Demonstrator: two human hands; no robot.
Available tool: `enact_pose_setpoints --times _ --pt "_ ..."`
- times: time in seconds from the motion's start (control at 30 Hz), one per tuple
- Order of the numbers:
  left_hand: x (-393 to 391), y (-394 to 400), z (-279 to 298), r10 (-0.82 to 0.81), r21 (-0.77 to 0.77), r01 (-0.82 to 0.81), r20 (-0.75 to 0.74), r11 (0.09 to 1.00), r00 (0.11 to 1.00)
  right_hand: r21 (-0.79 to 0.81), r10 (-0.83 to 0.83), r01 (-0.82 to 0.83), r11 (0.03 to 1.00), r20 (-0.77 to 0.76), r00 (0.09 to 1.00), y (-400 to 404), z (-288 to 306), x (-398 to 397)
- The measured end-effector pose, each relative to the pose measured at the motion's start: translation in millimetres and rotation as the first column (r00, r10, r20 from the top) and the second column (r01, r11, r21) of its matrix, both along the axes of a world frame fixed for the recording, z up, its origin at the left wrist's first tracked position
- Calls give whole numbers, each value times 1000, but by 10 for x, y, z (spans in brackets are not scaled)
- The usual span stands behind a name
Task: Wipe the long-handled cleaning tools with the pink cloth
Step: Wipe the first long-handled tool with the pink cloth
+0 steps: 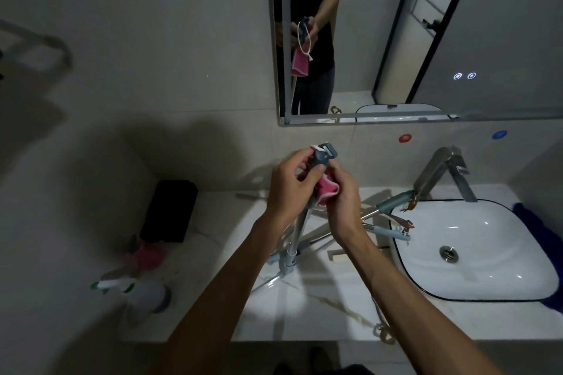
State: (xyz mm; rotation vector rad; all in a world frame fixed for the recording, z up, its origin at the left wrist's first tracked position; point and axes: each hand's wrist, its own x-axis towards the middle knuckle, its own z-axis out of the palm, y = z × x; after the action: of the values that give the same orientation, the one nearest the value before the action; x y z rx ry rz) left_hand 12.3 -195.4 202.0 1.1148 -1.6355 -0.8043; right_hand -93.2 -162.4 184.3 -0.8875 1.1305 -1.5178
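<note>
Item: pink cloth (327, 189), bunched, wrapped round the upper shaft of a long-handled tool (300, 222) just below its grey-blue end cap (323, 155). Tool stood near upright over the countertop (304, 307), metal shaft running down betw. both forearms to a pale blue joint near the surface.

Grip: right hand (342, 195) curled round the cloth, pressing it to the shaft; cloth showed at the thumb side. Left hand (289, 183) fingers closed on the handle just under the cap, touching the cloth's upper edge. Hands just beside each other.

Other tools: two more long-handled tools (393, 201) lay across the countertop behind the right wrist, pale blue grips reaching the rim of the sink (475, 250), cords at their ends.

Writing/labels: none legible. Red round marker (405, 138) and blue round marker (499, 134) on wall w/ symbols too small to read; two lit icons on the mirror (426, 39), unreadable.

Surroundings: chrome tap (441, 173) behind sink; blue cloth (536, 231) at sink's right edge. Left on countertop: black box (170, 210), pink scrunchy item (146, 256), white spray bottle w/ green trim (134, 289). Mirror reflected the person holding tool and cloth.
</note>
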Motion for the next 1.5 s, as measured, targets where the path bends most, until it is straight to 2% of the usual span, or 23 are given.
enact_pose_setpoints --times 0.1,0.13,0.27,0.4,0.5,0.6,0.8,0.9,1.0,1.1,1.17,1.33,1.5 --pt "84 -51 -26 23 -9 -23 55 1000 998 99 -31 13 995 181 983 -65 -81 -37" --pt "109 -68 -36 28 -17 -27 68 1000 997 137 -11 -12 990 166 986 -84 -159 -54" --pt "129 -149 -51 45 -9 -44 95 999 994 225 119 -100 969 -73 990 -117 -417 -8" --pt "176 -289 -31 52 -47 -47 115 998 992 228 244 -213 950 -118 963 -209 -402 61" --pt "220 -409 -39 85 -38 -82 102 996 991 186 249 -211 960 -215 944 -320 -358 126" --pt "237 -479 -30 134 -11 -134 70 991 988 89 175 -154 984 -326 929 -414 -335 252" --pt "317 -470 92 127 -19 -126 74 992 989 -110 44 -91 990 -369 928 -550 -108 330" --pt "337 -422 208 172 -112 -156 149 981 974 -178 11 -89 980 -399 917 -510 -110 401" --pt "391 -423 258 146 -163 -111 218 980 965 -206 0 -101 973 -438 899 -450 -208 480" --pt "491 -503 275 99 -210 -35 304 977 948 -166 -6 -74 983 -434 901 -412 -277 525" --pt "532 -518 319 74 -218 -12 279 976 958 -152 -8 -62 986 -422 907 -423 -242 533" --pt "557 -534 418 98 -294 -29 222 955 970 -269 -84 -38 963 -429 900 -522 47 501" --pt "601 -569 419 99 -308 -25 227 951 969 -276 -71 -66 959 -458 886 -532 -63 546"
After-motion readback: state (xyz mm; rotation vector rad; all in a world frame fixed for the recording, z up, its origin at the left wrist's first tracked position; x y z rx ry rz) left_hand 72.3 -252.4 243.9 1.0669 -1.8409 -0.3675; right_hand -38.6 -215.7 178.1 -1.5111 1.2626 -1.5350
